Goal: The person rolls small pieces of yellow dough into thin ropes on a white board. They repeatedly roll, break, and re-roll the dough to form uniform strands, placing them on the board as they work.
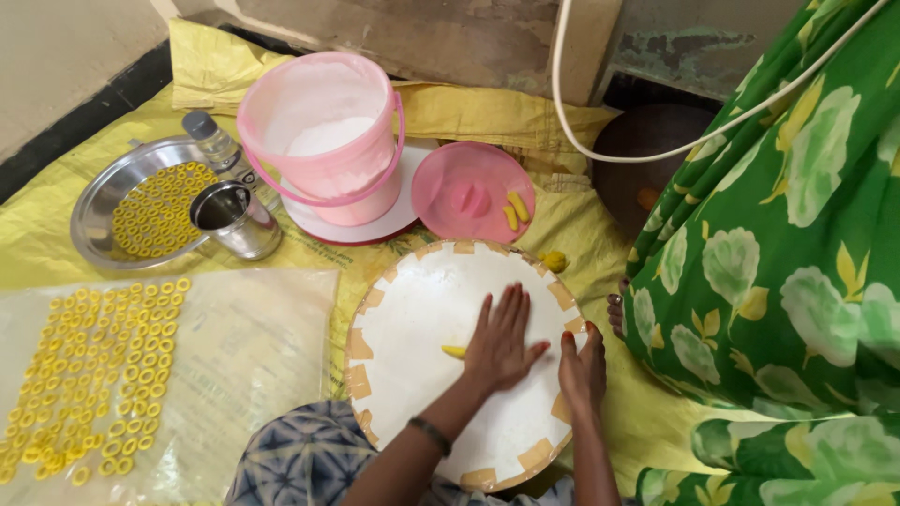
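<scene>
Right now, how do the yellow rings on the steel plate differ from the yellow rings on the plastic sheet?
The rings on the steel plate lie crowded in a shallow round dish; the rings on the plastic sheet lie spread flat in loose rows. The plate's group is smaller, the sheet's larger. Both are small yellow rings.

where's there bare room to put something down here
The right half of the clear plastic sheet is bare, beside the rows of yellow rings. The white round board is free on its upper left; both hands press its lower right. Crowded: steel plate, cup, pink bucket, lid.
</scene>
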